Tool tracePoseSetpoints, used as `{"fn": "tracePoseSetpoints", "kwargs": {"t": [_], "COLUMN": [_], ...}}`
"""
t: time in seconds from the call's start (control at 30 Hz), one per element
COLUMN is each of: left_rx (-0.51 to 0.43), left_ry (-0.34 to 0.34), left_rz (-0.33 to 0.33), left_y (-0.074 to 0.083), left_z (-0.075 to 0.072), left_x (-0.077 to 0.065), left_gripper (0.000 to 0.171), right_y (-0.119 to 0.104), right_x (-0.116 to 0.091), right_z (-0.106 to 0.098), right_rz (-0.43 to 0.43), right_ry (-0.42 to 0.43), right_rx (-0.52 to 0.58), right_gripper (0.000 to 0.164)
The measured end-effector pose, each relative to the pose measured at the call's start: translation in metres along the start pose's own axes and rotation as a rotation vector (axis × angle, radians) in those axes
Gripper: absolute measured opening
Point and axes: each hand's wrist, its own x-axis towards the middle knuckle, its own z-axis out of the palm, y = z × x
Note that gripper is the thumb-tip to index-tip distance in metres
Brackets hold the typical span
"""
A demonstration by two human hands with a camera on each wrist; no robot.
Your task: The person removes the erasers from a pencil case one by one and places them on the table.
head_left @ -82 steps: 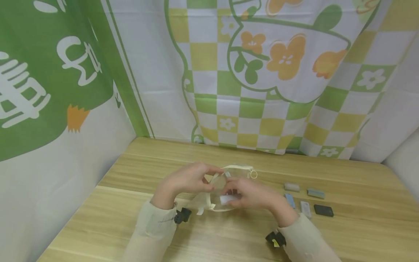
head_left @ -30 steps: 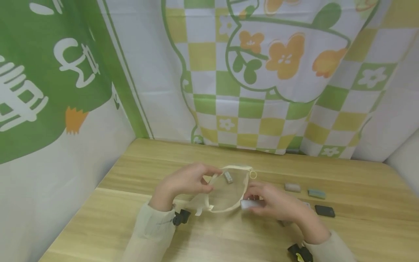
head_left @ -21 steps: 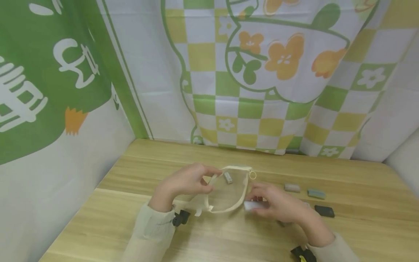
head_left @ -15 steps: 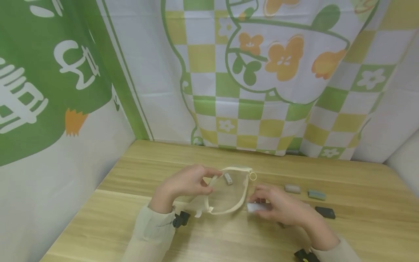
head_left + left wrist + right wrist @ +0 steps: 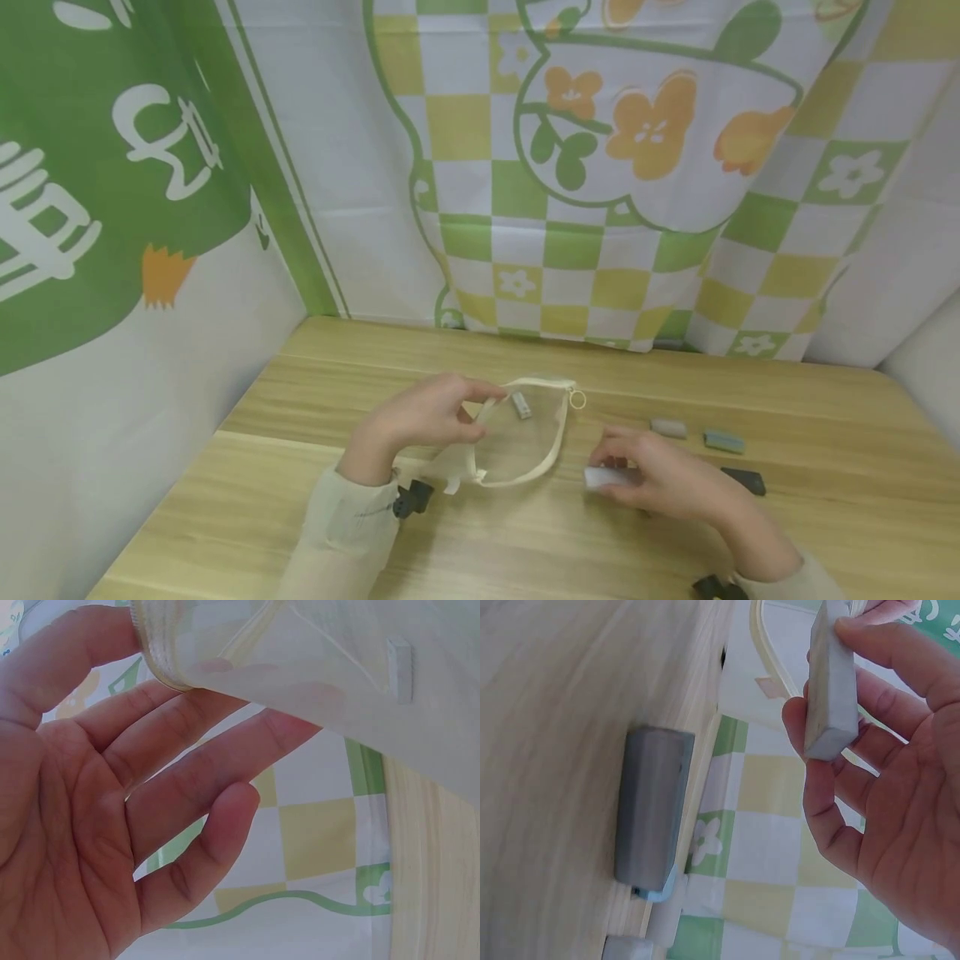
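Note:
A see-through zip pouch with a cream zipper edge and a ring pull lies mouth open on the table. My left hand holds its left edge; in the left wrist view, the pouch film runs between thumb and fingers. One small white block shows through the pouch. To the right of the pouch, my right hand grips a white rectangular block like an eraser between thumb and fingers. The right wrist view shows this block end on, plain and greyish white.
Right of my right hand lie a beige block, a green block and a black block. A dark grey block and a light blue piece show low in the right wrist view. A patterned curtain hangs behind the table.
My right hand has drawn the white block out from over the pouch's mouth and shifted right, coming to cover some of the loose blocks. The left hand keeps its place on the pouch.

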Motion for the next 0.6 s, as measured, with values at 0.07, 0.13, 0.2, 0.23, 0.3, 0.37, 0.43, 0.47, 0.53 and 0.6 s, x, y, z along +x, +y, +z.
{"fn": "tracePoseSetpoints", "kwargs": {"t": [0.07, 0.13, 0.2, 0.23, 0.3, 0.37, 0.43, 0.47, 0.53, 0.6], "left_rx": [0.001, 0.004, 0.005, 0.007, 0.011, 0.013, 0.016, 0.014, 0.016, 0.018], "left_ry": [-0.001, -0.002, -0.003, -0.002, -0.001, -0.001, 0.002, 0.003, 0.003, 0.005], "left_rz": [0.002, 0.004, 0.011, 0.014, 0.011, 0.009, 0.006, 0.009, 0.006, 0.004], "left_y": [0.000, 0.000, 0.000, 0.000, 0.000, -0.001, -0.001, -0.001, -0.001, 0.000], "left_z": [0.000, 0.000, 0.000, 0.000, 0.001, 0.001, 0.001, 0.001, 0.001, 0.001], "left_x": [0.000, 0.000, 0.000, 0.000, 0.001, 0.001, 0.001, 0.001, 0.001, 0.001], "left_gripper": [0.057, 0.057, 0.057, 0.057, 0.057, 0.057, 0.056, 0.056, 0.056, 0.056], "right_y": [0.002, 0.003, 0.004, 0.005, 0.006, 0.008, 0.009, 0.010, 0.012, 0.015], "right_x": [-0.002, -0.005, -0.008, -0.009, -0.012, -0.014, -0.016, -0.018, -0.021, -0.024], "right_z": [0.000, -0.002, -0.003, -0.003, -0.004, -0.004, -0.005, -0.006, -0.007, -0.008], "right_rz": [0.005, 0.011, 0.009, 0.008, 0.008, -0.001, -0.006, -0.008, -0.012, -0.007], "right_ry": [0.002, 0.002, 0.002, 0.003, 0.004, 0.011, 0.016, 0.018, 0.025, 0.030], "right_rx": [-0.001, 0.000, -0.005, -0.006, -0.006, -0.016, -0.023, -0.027, -0.033, -0.032], "right_gripper": [0.015, 0.016, 0.017, 0.017, 0.017, 0.017, 0.017, 0.017, 0.017, 0.018]}}
